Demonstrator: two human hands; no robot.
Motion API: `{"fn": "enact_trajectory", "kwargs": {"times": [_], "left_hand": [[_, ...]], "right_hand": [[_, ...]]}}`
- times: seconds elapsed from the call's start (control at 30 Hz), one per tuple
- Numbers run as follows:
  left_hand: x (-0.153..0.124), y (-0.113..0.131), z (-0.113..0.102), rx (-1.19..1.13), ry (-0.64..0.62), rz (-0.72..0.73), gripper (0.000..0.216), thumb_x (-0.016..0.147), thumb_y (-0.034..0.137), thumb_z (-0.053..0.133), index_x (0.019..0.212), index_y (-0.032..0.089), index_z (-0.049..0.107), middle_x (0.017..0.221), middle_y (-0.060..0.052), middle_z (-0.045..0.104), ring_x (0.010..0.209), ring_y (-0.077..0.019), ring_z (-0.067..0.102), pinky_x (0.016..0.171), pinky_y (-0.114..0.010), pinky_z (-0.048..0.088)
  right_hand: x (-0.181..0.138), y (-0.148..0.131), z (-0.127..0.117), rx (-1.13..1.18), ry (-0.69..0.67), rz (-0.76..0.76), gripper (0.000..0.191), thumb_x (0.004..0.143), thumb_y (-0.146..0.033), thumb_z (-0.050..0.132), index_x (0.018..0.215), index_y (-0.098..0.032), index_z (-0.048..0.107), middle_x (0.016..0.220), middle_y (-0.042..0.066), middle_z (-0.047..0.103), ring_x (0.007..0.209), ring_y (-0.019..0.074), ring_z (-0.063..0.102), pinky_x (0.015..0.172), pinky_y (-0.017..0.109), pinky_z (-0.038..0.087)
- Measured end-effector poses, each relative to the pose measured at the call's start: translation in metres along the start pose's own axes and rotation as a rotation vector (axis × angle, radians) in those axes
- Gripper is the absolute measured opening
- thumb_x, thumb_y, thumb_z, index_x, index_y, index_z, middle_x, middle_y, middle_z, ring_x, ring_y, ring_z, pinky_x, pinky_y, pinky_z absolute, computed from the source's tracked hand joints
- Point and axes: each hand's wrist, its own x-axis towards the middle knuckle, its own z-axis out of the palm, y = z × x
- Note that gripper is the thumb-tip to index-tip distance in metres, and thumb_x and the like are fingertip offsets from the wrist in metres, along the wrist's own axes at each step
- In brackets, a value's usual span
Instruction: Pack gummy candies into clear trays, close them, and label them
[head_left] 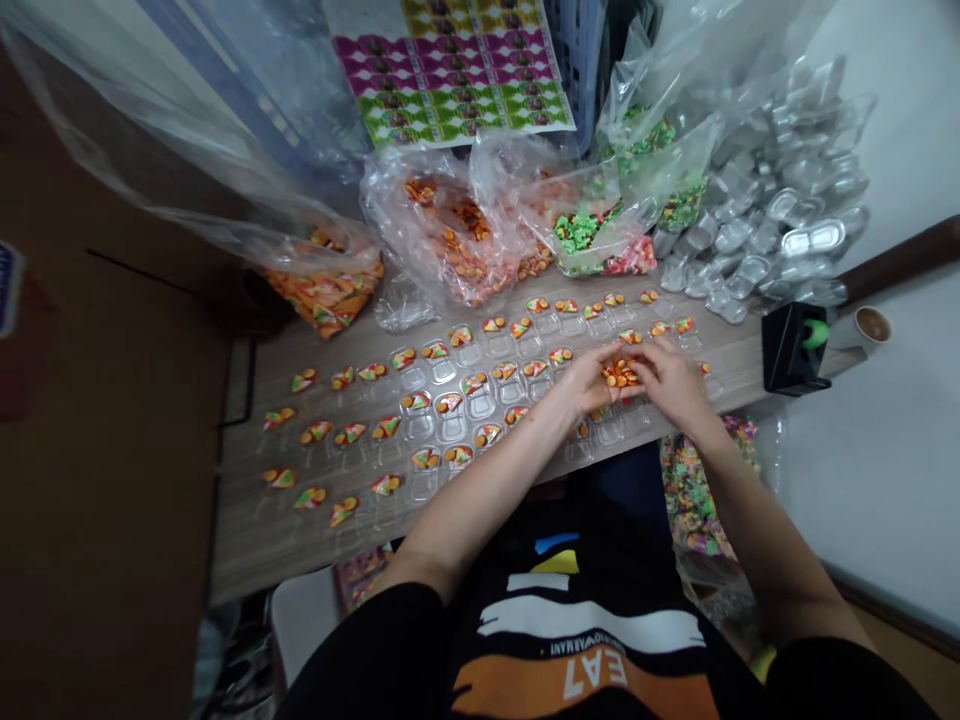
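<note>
My left hand point(589, 380) is cupped palm up over the right part of the table, holding a small heap of round orange pieces point(620, 374). Over that heap, my right hand point(670, 378) has its fingers bent together, the tips at the pieces; what they pinch is hidden. Rows of small clear plastic trays point(452, 428) cover the table around and left of my hands. Many hold a colourful wedge-shaped piece like a pizza slice point(448, 402) with a round orange piece beside it. My forearms cover some trays.
Along the back lie clear bags of orange wedges point(330, 290), round orange pieces point(472, 260) and green and pink pieces point(581, 232). Empty clear trays point(810, 238) are heaped at the right. A black tape dispenser point(786, 350) and a cup point(872, 325) stand at the right end.
</note>
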Motion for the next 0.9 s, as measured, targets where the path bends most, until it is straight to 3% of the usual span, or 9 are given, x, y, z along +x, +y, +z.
{"fn": "enact_trajectory", "kwargs": {"times": [0.07, 0.2, 0.27, 0.37, 0.6, 0.77, 0.9], "left_hand": [[-0.001, 0.000, 0.001, 0.003, -0.004, 0.004, 0.030, 0.102, 0.022, 0.039, 0.109, 0.010, 0.065, 0.080, -0.011, 0.076, 0.081, -0.0219, 0.076, 0.095, -0.050, 0.058], [-0.008, 0.007, -0.005, -0.001, -0.033, 0.006, 0.036, 0.102, 0.024, 0.037, 0.120, 0.007, 0.063, 0.096, -0.018, 0.077, 0.096, -0.0265, 0.076, 0.098, -0.050, 0.056], [-0.012, 0.013, -0.008, -0.017, -0.001, 0.039, 0.038, 0.102, 0.022, 0.037, 0.125, 0.005, 0.061, 0.104, -0.021, 0.075, 0.103, -0.0276, 0.074, 0.097, -0.045, 0.057], [-0.018, 0.023, -0.008, -0.062, 0.058, 0.115, 0.039, 0.100, 0.018, 0.038, 0.131, 0.005, 0.058, 0.110, -0.021, 0.074, 0.107, -0.0265, 0.073, 0.094, -0.039, 0.059], [-0.035, 0.047, -0.006, -0.139, 0.067, 0.257, 0.041, 0.099, 0.016, 0.040, 0.136, 0.006, 0.056, 0.113, -0.019, 0.074, 0.109, -0.0240, 0.072, 0.095, -0.036, 0.058], [-0.038, 0.052, -0.014, -0.135, 0.078, 0.294, 0.040, 0.100, 0.017, 0.040, 0.134, 0.004, 0.057, 0.105, -0.017, 0.076, 0.106, -0.0238, 0.073, 0.092, -0.034, 0.059], [-0.034, 0.046, -0.020, -0.133, 0.080, 0.282, 0.041, 0.100, 0.015, 0.040, 0.135, 0.004, 0.057, 0.102, -0.017, 0.076, 0.102, -0.0230, 0.074, 0.093, -0.034, 0.059]], "right_hand": [[0.005, 0.000, 0.002, 0.091, -0.018, 0.021, 0.015, 0.086, -0.024, 0.058, 0.091, -0.023, 0.072, 0.094, 0.005, 0.068, 0.084, 0.0207, 0.063, 0.076, 0.033, 0.048], [0.005, 0.022, -0.001, 0.408, 0.021, 0.147, 0.016, 0.082, -0.036, 0.063, 0.088, -0.021, 0.068, 0.087, 0.003, 0.069, 0.076, 0.0182, 0.062, 0.070, 0.030, 0.049], [0.000, 0.036, 0.000, 0.428, 0.064, 0.233, 0.019, 0.078, -0.039, 0.066, 0.085, -0.021, 0.064, 0.081, 0.002, 0.067, 0.069, 0.0167, 0.059, 0.065, 0.029, 0.047], [-0.009, 0.046, 0.008, 0.279, 0.088, 0.273, 0.017, 0.076, -0.035, 0.066, 0.083, -0.022, 0.059, 0.075, 0.000, 0.063, 0.064, 0.0155, 0.054, 0.063, 0.028, 0.044], [-0.023, 0.032, 0.025, -0.199, 0.012, 0.018, 0.013, 0.092, -0.028, 0.055, 0.082, -0.022, 0.060, 0.089, 0.006, 0.062, 0.082, 0.0217, 0.058, 0.076, 0.033, 0.042], [-0.029, 0.031, 0.025, -0.290, -0.047, -0.045, 0.022, 0.099, -0.031, 0.047, 0.091, -0.023, 0.066, 0.097, 0.008, 0.063, 0.092, 0.0239, 0.058, 0.080, 0.033, 0.042], [-0.028, 0.033, 0.025, -0.296, -0.044, -0.015, 0.020, 0.096, -0.025, 0.048, 0.087, -0.023, 0.066, 0.095, 0.008, 0.063, 0.090, 0.0235, 0.058, 0.078, 0.033, 0.042]]}}
